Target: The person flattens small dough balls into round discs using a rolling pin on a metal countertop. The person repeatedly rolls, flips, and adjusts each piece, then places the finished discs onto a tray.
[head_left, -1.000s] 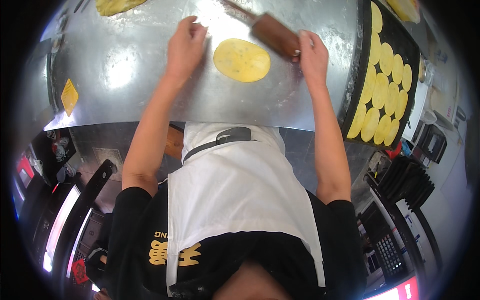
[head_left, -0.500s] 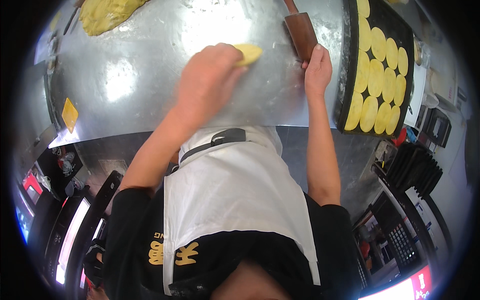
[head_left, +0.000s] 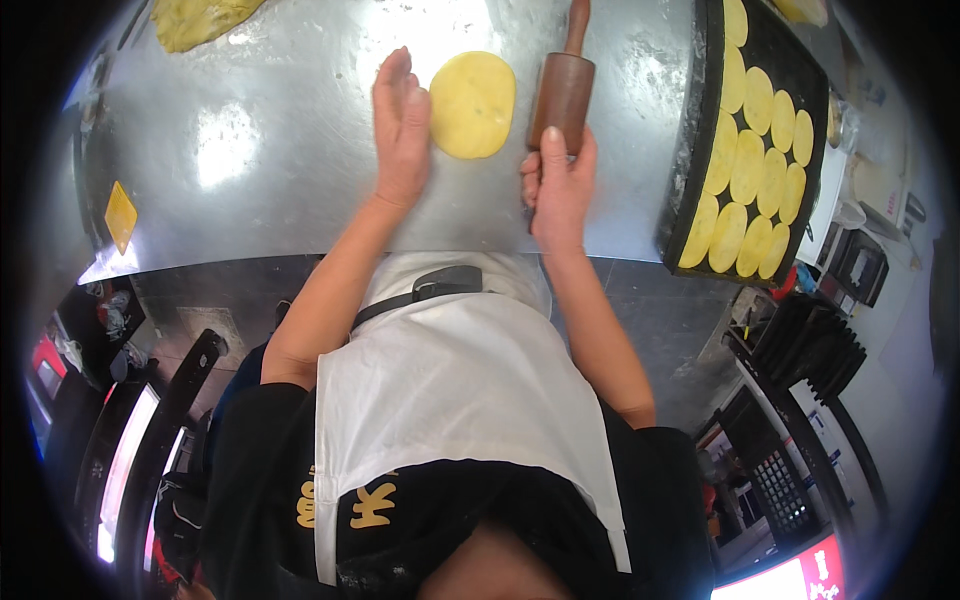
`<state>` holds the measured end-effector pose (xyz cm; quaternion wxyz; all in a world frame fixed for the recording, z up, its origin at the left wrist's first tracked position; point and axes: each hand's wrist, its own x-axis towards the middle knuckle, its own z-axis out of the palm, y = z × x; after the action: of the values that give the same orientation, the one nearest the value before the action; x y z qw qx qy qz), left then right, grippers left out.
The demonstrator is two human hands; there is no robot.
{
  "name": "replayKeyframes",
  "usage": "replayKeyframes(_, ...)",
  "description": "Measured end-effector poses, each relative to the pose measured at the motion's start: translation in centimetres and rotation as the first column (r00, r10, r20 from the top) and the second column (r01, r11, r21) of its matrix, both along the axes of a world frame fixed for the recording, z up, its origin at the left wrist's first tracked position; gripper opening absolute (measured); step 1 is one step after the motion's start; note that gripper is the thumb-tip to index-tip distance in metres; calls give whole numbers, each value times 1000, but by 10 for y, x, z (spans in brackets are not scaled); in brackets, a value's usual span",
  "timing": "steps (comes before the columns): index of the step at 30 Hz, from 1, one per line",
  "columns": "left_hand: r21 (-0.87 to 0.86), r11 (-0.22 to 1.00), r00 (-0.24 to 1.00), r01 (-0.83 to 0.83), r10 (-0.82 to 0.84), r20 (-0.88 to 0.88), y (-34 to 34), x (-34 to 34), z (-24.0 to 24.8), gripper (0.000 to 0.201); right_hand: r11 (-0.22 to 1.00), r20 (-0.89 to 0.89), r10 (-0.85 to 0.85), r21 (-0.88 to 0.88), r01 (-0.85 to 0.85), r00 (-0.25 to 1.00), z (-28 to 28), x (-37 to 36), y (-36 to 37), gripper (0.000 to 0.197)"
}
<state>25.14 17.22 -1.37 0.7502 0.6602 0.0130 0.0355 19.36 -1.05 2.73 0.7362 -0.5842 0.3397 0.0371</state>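
- Yellow, rounded dough sheet point(head_left: 474, 105) lay, I judged, largely flattened on the shiny grey metal table point(head_left: 300, 190), between both hands.
- I saw thin yellow dough ovals point(head_left: 747, 168) already laid out on the black rectangular tray point(head_left: 775, 50) at right; a lumpy yellow dough mass point(head_left: 205, 20) was left unshaped, far left.
- My left hand point(head_left: 402, 140), extended and empty, stood just beside the sheet; my right hand point(head_left: 562, 195) gripped the brown cylindrical wooden rolling pin point(head_left: 563, 95).
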Motion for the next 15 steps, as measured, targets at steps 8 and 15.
replayKeyframes(8,100,993,985,-66,80,-150,3,22,24,55,998,-67,34,-58,-38,997,9,3,-6,70)
replayKeyframes(15,786,559,882,265,-470,37,-1,99,24,35,525,-145,301,-800,-291,943,-7,19,-93,76)
